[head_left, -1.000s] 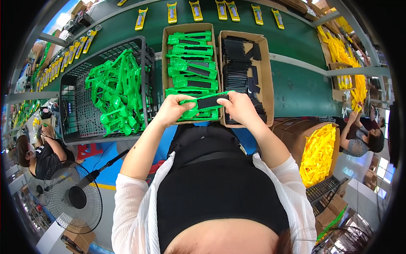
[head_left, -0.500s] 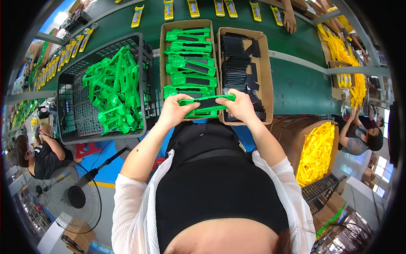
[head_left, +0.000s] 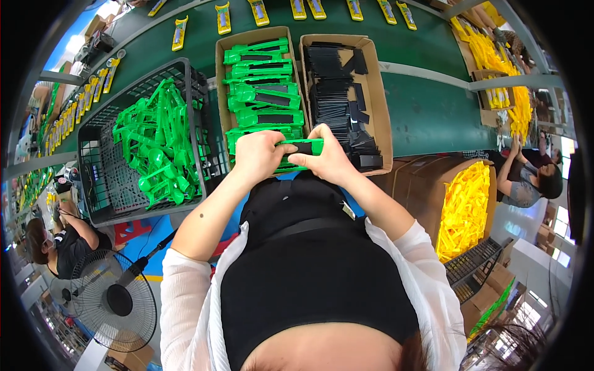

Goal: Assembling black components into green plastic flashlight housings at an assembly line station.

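Both my hands grip a green plastic piece with a black strip (head_left: 304, 147) along it, held level over the near ends of two cardboard boxes. My left hand (head_left: 258, 154) is closed on its left part and hides much of it, thumb on the black strip. Around the right end, my right hand (head_left: 327, 157) is closed, its thumb along the near edge. Just beyond my left hand, green pieces with black strips lie stacked in a cardboard box (head_left: 221, 80). Flat black strips (head_left: 327, 93) fill much of the other cardboard box (head_left: 382, 111), beyond my right hand.
To the left, a dark plastic crate (head_left: 102, 213) holds loose green parts (head_left: 154, 136). Yellow packaged items (head_left: 223, 20) line the green table (head_left: 427, 117). Yellow parts fill a carton (head_left: 463, 210) at right. A standing fan (head_left: 119, 300) is at lower left; other people work at both sides.
My hands have moved closer together along the green piece, with the left hand now covering more of it. The whole view has shifted slightly, and the yellow items sit further left.
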The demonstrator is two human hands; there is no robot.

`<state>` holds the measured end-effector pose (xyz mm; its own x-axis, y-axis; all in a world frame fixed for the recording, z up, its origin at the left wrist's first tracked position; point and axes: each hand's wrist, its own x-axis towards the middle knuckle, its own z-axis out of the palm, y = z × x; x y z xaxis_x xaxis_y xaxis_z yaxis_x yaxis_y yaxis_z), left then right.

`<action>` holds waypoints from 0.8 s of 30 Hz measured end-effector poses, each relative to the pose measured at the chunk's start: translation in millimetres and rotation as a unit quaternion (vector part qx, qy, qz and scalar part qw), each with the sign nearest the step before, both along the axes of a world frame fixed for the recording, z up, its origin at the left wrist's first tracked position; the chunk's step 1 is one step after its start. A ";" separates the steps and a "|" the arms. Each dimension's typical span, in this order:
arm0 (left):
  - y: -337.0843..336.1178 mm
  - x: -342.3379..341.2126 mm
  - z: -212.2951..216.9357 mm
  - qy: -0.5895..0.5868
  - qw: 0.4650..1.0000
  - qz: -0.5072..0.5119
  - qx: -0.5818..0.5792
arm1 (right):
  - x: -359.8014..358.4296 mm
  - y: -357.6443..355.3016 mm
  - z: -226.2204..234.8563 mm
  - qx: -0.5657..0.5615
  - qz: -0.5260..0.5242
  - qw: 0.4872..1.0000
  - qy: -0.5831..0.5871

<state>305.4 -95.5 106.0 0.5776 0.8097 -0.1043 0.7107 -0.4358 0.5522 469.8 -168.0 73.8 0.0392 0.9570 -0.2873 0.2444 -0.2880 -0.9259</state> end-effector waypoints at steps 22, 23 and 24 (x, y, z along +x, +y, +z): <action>9.2 1.4 -29.2 -0.675 0.274 -0.101 -0.677 | 82.1 -26.2 -73.6 -0.119 -0.132 0.980 -0.091; 10.9 1.7 -31.1 -0.671 0.268 -0.101 -0.684 | 80.2 -25.5 -69.8 -0.126 -0.127 0.979 -0.100; 12.0 1.8 -31.8 -0.669 0.269 -0.101 -0.685 | 79.0 -26.5 -69.7 -0.131 -0.122 0.978 -0.105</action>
<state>307.2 -83.4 74.1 0.8582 0.4782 0.1866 -0.4861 0.8739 -0.0038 548.8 -194.4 4.1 0.3420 0.8063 -0.4826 0.3153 -0.5823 -0.7494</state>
